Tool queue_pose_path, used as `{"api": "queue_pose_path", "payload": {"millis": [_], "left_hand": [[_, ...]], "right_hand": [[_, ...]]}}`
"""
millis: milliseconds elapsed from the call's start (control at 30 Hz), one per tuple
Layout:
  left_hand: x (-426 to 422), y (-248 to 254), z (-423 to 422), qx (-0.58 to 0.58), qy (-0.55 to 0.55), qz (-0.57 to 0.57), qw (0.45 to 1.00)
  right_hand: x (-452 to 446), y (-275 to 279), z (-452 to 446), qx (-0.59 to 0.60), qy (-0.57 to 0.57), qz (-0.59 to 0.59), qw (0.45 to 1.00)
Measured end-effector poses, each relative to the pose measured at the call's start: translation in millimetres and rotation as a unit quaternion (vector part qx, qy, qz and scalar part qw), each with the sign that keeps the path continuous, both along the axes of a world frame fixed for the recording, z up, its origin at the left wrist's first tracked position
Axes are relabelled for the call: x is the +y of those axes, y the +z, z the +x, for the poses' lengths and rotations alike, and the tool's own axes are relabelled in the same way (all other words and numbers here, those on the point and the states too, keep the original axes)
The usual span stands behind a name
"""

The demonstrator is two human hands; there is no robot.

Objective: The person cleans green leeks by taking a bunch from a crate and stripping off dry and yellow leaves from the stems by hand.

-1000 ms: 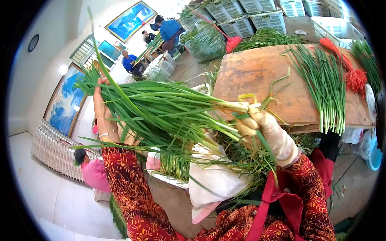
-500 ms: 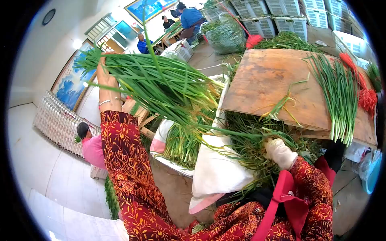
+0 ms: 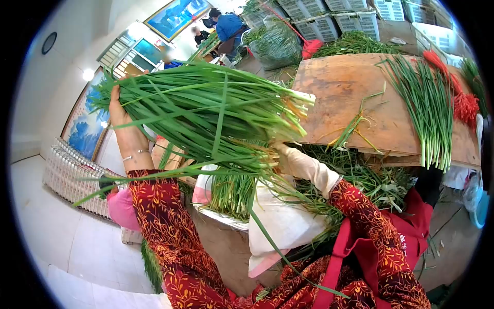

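My left hand [image 3: 121, 105], bare with a bracelet at the wrist, is closed round the leafy end of a big bunch of garlic chives [image 3: 195, 108]. The bunch is held up sideways, its pale stem ends pointing right. My right hand [image 3: 296, 162], in a whitish glove, is at the lower stem ends, fingers bent against them and partly hidden by the stalks. A few long loose blades trail from the bunch toward my lap. Below it, more chives [image 3: 234, 195] lie in a white crate partly covered by a white sack [image 3: 283, 221].
On the right, a wooden board [image 3: 339, 87] bears a neat row of chives [image 3: 424, 110], red ties [image 3: 465, 108] and yellowed scraps. Loose trimmings [image 3: 370, 180] are heaped beneath its near edge. Stacked crates [image 3: 355, 23] stand behind. Other people sit at the back and left.
My right hand has moved up and left from the heap of trimmings to the stem ends of the bunch. The bunch has swung more level, its stem ends farther right.
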State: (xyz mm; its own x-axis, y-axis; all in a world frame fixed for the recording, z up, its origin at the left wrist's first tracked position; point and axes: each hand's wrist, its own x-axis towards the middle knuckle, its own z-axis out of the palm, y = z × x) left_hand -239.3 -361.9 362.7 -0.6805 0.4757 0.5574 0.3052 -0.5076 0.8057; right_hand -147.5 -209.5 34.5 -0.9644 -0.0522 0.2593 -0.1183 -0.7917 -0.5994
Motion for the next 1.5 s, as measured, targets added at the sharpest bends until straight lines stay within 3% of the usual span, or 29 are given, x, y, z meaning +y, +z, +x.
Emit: {"api": "queue_pose_path", "payload": {"millis": [33,100,167,300,400,433,533,567,600,667,700,733,833,933,967,1000,1067,1100,1300,1433,1500], "left_hand": [[1,1,-3,-0.038,0.022,0.012,0.999],[4,-5,-1,-0.006,0.115,0.0,0.993],[9,-17,9,0.032,0.169,-0.045,0.984],[2,-27,-25,-0.001,0.044,-0.025,0.999],[8,-31,-21,0.024,0.073,-0.021,0.997],[6,-26,-30,-0.014,0.044,-0.016,0.999],[12,-30,-25,0.06,0.06,-0.004,0.996],[16,-31,-22,0.056,0.046,-0.001,0.997],[20,-32,-18,0.051,0.032,0.002,0.998],[45,-38,27,0.029,0.088,-0.016,0.996],[34,-33,-4,0.03,0.024,-0.052,0.998],[37,-31,-2,0.04,0.044,-0.042,0.997],[51,-40,22,0.054,0.097,-0.004,0.994],[39,-35,7,0.052,0.104,-0.048,0.992],[36,-35,-4,0.045,0.051,-0.039,0.997],[39,-34,-1,0.024,0.064,-0.019,0.997],[47,-32,5,-0.018,0.092,0.024,0.995],[47,-29,2,-0.033,0.028,0.031,0.999],[39,-28,4,0.016,0.108,-0.004,0.994],[24,-19,-21,-0.021,-0.026,0.034,0.999],[23,-26,-6,0.026,0.058,0.013,0.998]], "right_hand": [[5,9,8,0.021,0.025,-0.044,0.998],[21,23,23,0.061,0.075,-0.13,0.987],[31,40,41,0.072,0.046,-0.145,0.986],[42,40,49,0.116,0.045,-0.092,0.988],[43,46,55,0.092,0.041,-0.124,0.987],[42,49,62,0.092,0.028,-0.115,0.989],[36,73,89,0.081,-0.046,0.044,0.995],[35,48,62,0.113,-0.066,0.118,0.984],[32,77,89,0.024,-0.025,0.131,0.991],[25,87,86,0.006,-0.065,0.257,0.964],[22,90,83,0.0,-0.134,0.344,0.929],[22,102,87,-0.042,-0.138,0.401,0.905],[24,98,87,-0.037,-0.123,0.323,0.938],[31,93,91,-0.051,-0.119,0.161,0.978],[33,89,90,-0.049,-0.127,0.14,0.981],[34,86,88,-0.045,-0.135,0.12,0.983],[35,80,87,-0.039,-0.17,0.13,0.976],[35,79,88,-0.032,-0.188,0.134,0.972],[37,66,82,-0.053,-0.27,0.17,0.946],[37,59,73,-0.049,-0.245,0.047,0.967],[39,63,80,-0.042,-0.225,0.012,0.973]]}}
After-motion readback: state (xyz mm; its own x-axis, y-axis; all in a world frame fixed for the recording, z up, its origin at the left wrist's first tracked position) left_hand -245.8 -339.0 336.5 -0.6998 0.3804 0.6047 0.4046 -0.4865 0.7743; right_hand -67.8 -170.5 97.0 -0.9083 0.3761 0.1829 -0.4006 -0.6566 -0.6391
